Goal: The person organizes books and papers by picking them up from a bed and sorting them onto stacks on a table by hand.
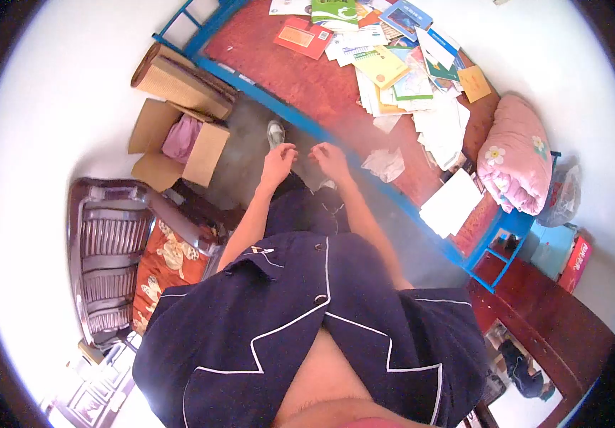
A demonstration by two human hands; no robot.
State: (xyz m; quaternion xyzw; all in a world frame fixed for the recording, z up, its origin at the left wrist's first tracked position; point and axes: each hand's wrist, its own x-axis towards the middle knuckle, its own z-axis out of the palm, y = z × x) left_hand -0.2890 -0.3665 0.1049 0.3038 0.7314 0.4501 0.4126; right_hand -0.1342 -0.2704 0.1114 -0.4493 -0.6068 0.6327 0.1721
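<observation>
Both of my hands are held out in front of my body, a little apart, above the grey floor. My left hand (pixel 279 161) has its fingers curled in, and nothing shows between them. On the other side, my right hand (pixel 329 160) is near the blue bed frame (pixel 300 123), fingers bent and partly spread, holding nothing. Beyond it, a crumpled white sheet (pixel 384 164) lies on the red bed board (pixel 314 89). Books and papers, among them a yellow booklet (pixel 381 66) and a red one (pixel 303 38), are spread over the board.
An open cardboard box (pixel 207 155) with pink cloth (pixel 181 139) stands at the left, above a dark wooden chair (pixel 111 242). At the right are a rolled pink quilt (pixel 516 157), a plastic bag (pixel 566 196) and a dark red desk (pixel 557 314) with a mirror.
</observation>
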